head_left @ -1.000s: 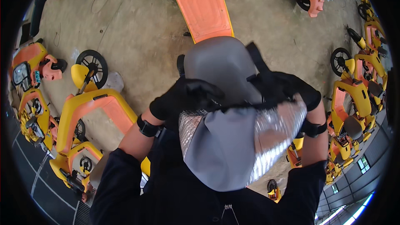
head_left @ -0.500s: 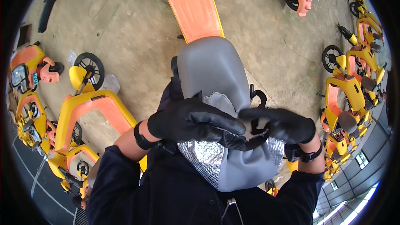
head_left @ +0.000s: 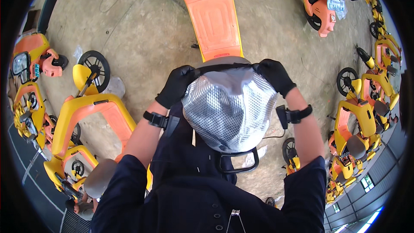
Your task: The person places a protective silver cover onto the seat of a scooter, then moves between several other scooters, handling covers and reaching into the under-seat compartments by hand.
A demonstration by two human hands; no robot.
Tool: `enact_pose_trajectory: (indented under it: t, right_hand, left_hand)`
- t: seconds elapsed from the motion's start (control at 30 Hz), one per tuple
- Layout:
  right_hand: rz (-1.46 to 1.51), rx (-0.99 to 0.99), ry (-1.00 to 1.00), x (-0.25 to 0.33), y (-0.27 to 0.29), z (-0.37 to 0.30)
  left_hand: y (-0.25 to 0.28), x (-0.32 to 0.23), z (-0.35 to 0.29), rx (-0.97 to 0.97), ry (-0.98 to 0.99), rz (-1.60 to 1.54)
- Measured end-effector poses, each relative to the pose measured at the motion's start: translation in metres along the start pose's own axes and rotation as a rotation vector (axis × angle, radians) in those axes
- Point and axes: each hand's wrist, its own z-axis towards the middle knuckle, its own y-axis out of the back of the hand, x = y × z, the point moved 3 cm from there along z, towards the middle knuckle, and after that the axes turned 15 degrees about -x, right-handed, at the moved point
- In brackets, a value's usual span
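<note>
In front of me, a scooter seat (head_left: 224,60) shows only a grey strip at its front end. Over the rest lies a seat cover (head_left: 228,116), its silver quilted side up, with a dark band along the far edge. My left hand (head_left: 174,87), in a black glove, is closed on that edge at the left corner. At the right corner my right hand (head_left: 275,77), also gloved in black, grips the same edge. The scooter's orange floorboard (head_left: 213,21) runs away from me beyond the seat. Behind the seat, on my side, sticks out a black grab rail (head_left: 254,164).
Yellow and orange scooters stand on both sides, one close at my left (head_left: 95,108) and a row at the right (head_left: 360,112). Another scooter with a plate (head_left: 321,8) is at the far right. A person (head_left: 84,207) is at the lower left. Plastic wrapping (head_left: 114,87) lies on the concrete floor.
The bunched cover is now spread over the seat, silver side up. My hands have moved apart and away from me to its far corners. The view has shifted slightly.
</note>
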Motion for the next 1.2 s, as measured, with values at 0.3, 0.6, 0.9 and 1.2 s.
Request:
enact_pose_trajectory:
  t: [0.3,0.6,0.9,1.2]
  right_hand:
    - [-0.111,-0.12,-0.217,-0.04,-0.029,0.043]
    - [-0.802,0.265,0.518,-0.052,-0.033,0.052]
    - [-0.681,0.297,0.381,-0.072,-0.032,0.054]
    - [-0.462,0.362,0.048,-0.051,-0.03,0.043]
  left_hand:
    - [-0.002,0.06,0.049,-0.199,-0.04,-0.31]
    - [-0.008,0.048,0.039,-0.258,-0.019,-0.022]
    - [-0.021,0.017,0.023,-0.054,0.431,-0.592]
    - [-0.011,0.027,0.033,-0.051,0.077,-0.356]
